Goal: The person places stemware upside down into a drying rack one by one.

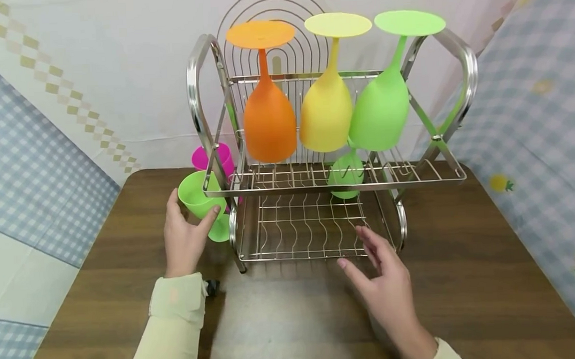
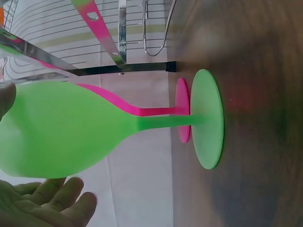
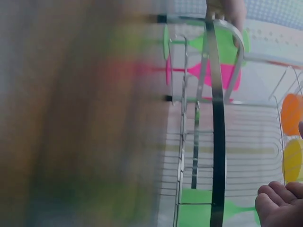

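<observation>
A light green goblet [image 1: 196,191] stands upright on the table at the rack's left side. My left hand [image 1: 186,240] holds its bowl, thumb on the right and fingers on the left; in the left wrist view the green foot [image 2: 207,118] rests on the wood. Right behind it stands a pink goblet [image 1: 223,155], partly hidden. My right hand [image 1: 385,277] hovers before the rack's lower right front, fingers spread and holding nothing. On the metal dish rack's [image 1: 278,190] upper tier, an orange goblet [image 1: 269,124], a yellow goblet [image 1: 326,116] and a green goblet [image 1: 381,114] hang upside down.
Another green goblet [image 1: 346,178] sits inverted on the rack's lower wire tier [image 1: 295,238], partly behind the upper tier. The wooden table [image 1: 465,279] extends around the rack. Checked cloth [image 1: 546,136] hangs at both sides and a pale curtain behind.
</observation>
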`<state>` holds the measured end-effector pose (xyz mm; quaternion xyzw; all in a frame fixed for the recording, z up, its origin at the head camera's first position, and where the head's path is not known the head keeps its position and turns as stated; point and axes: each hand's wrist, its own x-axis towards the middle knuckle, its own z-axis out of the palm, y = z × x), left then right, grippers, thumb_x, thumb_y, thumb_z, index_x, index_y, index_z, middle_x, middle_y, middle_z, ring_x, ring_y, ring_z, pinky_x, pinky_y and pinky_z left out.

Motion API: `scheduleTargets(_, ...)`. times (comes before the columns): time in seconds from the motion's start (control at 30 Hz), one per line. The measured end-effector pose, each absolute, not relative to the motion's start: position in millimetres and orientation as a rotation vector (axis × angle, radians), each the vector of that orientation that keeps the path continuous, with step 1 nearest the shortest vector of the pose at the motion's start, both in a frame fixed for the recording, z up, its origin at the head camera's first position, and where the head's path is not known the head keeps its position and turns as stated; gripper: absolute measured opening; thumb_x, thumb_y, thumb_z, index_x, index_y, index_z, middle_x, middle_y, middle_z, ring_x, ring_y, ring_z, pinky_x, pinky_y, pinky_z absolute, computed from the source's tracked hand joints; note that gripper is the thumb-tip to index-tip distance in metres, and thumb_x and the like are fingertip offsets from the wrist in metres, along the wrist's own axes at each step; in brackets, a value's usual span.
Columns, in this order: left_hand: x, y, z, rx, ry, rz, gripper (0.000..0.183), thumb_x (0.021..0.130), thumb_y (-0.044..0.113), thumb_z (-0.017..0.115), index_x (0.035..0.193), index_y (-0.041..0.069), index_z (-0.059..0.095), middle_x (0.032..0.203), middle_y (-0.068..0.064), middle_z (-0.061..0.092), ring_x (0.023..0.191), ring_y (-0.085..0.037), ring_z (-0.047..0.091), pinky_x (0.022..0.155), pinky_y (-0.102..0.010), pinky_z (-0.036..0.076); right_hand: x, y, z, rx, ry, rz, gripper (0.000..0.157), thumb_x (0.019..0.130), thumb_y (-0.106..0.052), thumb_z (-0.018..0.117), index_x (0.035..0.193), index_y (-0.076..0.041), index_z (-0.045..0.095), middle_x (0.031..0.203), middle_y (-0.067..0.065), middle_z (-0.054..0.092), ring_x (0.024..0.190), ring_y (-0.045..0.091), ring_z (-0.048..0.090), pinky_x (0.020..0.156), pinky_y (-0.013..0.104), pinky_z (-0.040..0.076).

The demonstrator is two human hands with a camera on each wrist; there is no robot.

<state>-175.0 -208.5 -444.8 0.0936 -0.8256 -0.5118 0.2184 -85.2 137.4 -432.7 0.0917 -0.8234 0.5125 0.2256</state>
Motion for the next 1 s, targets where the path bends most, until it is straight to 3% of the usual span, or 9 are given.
scheduleTargets(0.23,-167,-215,-438,0.275,-2.295,-1.365,0.085,0.082,0.030,0.085,0.149,0.006,0.039,0.142,-0.012,0.050,0.129,-0.026,0.049,0.110,-0.044,0.045,-69,131,-436,0.338,-2.305,1.370,0.070,0.075,-0.004,0.087,0.138,-0.004,0.057,0.136,0.009,0.061,0.127,0.014,0.055,0.107,0.018,0.042)
scheduleTargets(0.4,-147,-223,-432,0.372,-2.327,-1.328,0.086,0.079,0.034,0.086,0.148,0.011,0.041,0.139,-0.011,0.054,0.119,-0.029,0.055,0.099,-0.047,0.049,-61,128,-437,0.387,-2.329,1.370,0.067,0.077,-0.003,0.086,0.137,-0.002,0.057,0.135,0.009,0.062,0.127,0.009,0.055,0.107,0.018,0.042)
scheduleTargets(0.53,-127,-233,-420,0.460,-2.327,-1.313,0.085,0.077,0.037,0.087,0.146,0.015,0.044,0.137,-0.008,0.058,0.119,-0.028,0.057,0.099,-0.046,0.047,-57,127,-438,0.402,-2.340,1.388,0.066,0.077,-0.003,0.086,0.137,0.000,0.056,0.135,0.010,0.061,0.127,0.010,0.055,0.107,0.020,0.043)
scheduleTargets(0.67,-106,-241,-407,0.519,-2.319,-1.302,0.081,0.077,0.036,0.088,0.145,0.018,0.048,0.134,-0.004,0.061,0.118,-0.019,0.058,0.096,-0.030,0.049,-55,126,-442,0.409,-2.328,1.399,0.066,0.077,-0.002,0.085,0.136,-0.002,0.057,0.134,0.008,0.062,0.125,0.016,0.058,0.106,0.021,0.044)
scheduleTargets(0.77,-90,-248,-398,0.499,-2.230,-1.421,0.071,0.079,0.023,0.087,0.141,0.017,0.053,0.127,-0.003,0.064,0.112,-0.012,0.060,0.090,-0.017,0.050,-55,125,-444,0.416,-2.315,1.414,0.065,0.078,-0.002,0.085,0.137,-0.003,0.058,0.134,0.007,0.062,0.124,0.018,0.059,0.105,0.021,0.044)
scheduleTargets(0.87,-73,-257,-394,0.318,-1.938,-1.778,0.053,0.087,0.001,0.076,0.135,0.007,0.057,0.120,-0.007,0.066,0.107,-0.012,0.063,0.090,-0.014,0.052,-54,125,-445,0.420,-2.319,1.422,0.063,0.079,-0.001,0.084,0.136,-0.003,0.058,0.134,0.008,0.062,0.124,0.018,0.059,0.105,0.022,0.045)
scheduleTargets(0.93,-64,-263,-398,0.012,-1.586,-2.115,0.041,0.093,-0.011,0.060,0.133,-0.004,0.054,0.119,-0.013,0.066,0.107,-0.019,0.065,0.094,-0.021,0.055,-53,124,-446,0.430,-2.332,1.417,0.063,0.079,-0.002,0.084,0.136,-0.003,0.058,0.134,0.008,0.062,0.124,0.017,0.059,0.104,0.022,0.045)
scheduleTargets(1.0,-58,-266,-404,-0.360,-1.230,-2.401,0.035,0.098,-0.013,0.045,0.133,-0.013,0.048,0.121,-0.021,0.064,0.110,-0.027,0.065,0.099,-0.031,0.054,-52,124,-445,0.445,-2.342,1.413,0.063,0.079,-0.002,0.084,0.136,-0.005,0.058,0.134,0.007,0.062,0.125,0.016,0.059,0.105,0.022,0.046)
